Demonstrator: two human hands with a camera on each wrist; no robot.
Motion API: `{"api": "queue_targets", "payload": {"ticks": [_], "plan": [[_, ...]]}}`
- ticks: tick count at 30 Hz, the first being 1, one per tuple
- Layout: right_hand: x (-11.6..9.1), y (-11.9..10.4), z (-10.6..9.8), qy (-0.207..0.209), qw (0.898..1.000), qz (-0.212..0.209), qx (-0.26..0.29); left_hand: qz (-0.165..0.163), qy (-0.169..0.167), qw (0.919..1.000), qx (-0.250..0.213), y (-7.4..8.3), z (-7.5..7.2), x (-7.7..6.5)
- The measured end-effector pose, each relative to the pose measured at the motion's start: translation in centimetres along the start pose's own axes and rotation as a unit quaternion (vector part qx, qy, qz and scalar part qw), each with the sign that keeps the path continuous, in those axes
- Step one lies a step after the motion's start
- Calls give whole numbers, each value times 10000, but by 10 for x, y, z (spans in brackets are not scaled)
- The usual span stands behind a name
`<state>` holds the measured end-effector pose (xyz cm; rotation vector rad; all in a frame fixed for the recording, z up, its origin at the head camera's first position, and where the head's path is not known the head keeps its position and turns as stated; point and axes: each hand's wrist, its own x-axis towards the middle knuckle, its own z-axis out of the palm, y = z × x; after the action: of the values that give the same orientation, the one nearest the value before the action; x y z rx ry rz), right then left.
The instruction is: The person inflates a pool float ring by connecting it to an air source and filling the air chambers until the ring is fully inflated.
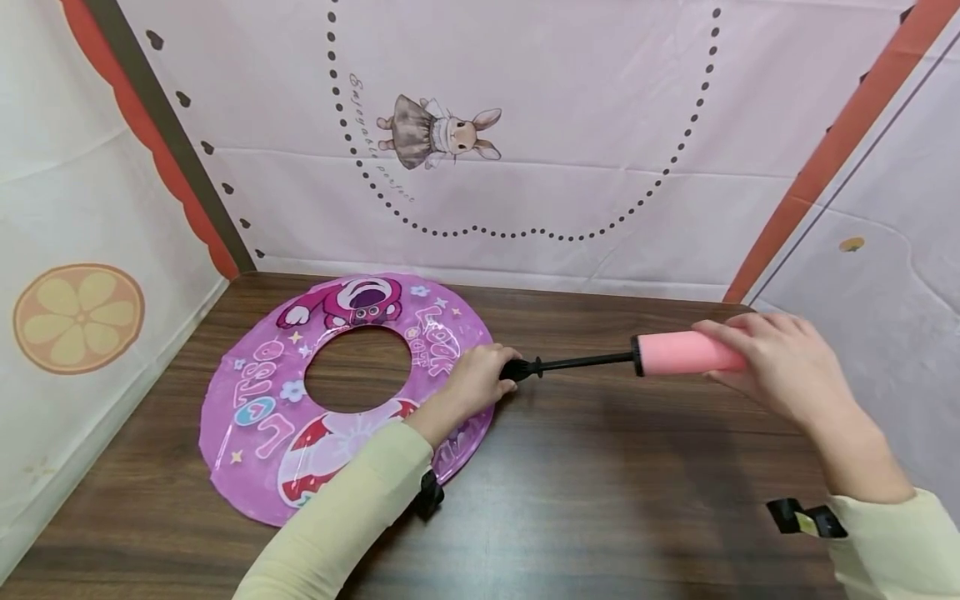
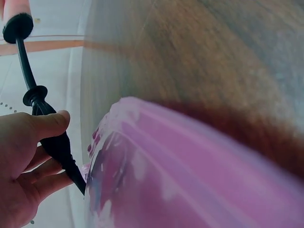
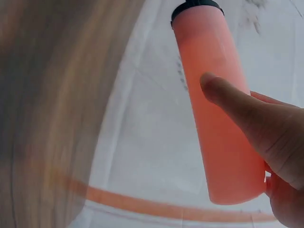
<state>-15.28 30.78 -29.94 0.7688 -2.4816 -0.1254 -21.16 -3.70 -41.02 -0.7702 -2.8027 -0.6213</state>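
A purple inflatable swim ring (image 1: 255, 467), partly puffed up and printed with a bear and lettering, lies flat on the table (image 1: 600, 517). At its right edge my left hand (image 1: 474, 379) pinches the black tapered nozzle end (image 2: 58, 147) of a hand pump between thumb and fingers. The nozzle's thin tip points down to the ring; whether it sits inside a valve is hidden. A black rod (image 1: 588, 362) runs from there to the pump's pink barrel (image 1: 686, 353). My right hand (image 1: 787, 367) grips that barrel, thumb along its side, above the table.
Printed cloth walls (image 1: 562, 108) enclose the table at the back and both sides, the rear one bearing a rabbit picture (image 1: 438, 133). A black strap (image 1: 806, 518) is on the right wrist. The brown tabletop extends in front of the ring and pump.
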Motion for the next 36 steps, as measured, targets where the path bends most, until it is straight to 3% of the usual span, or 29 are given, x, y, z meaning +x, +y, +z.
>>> {"api": "queue_targets", "payload": {"ticks": [3, 11, 19, 26, 36], "plan": [[-2, 1, -1, 55, 9999, -36, -96, 71, 12, 10000, -34, 1, 1, -1], [33, -54, 43, 267, 9968, -687, -312, 318, 106, 9992, 211, 3, 1, -1], [46, -75, 56, 396, 9952, -772, -453, 311, 134, 9993, 154, 3, 0, 1], [30, -56, 47, 260, 9959, -861, -114, 194, -192, 9995, 155, 0, -1, 2], [2, 6, 2, -102, 9983, -580, -13, 173, -219, 9996, 77, -3, -2, 3]]}}
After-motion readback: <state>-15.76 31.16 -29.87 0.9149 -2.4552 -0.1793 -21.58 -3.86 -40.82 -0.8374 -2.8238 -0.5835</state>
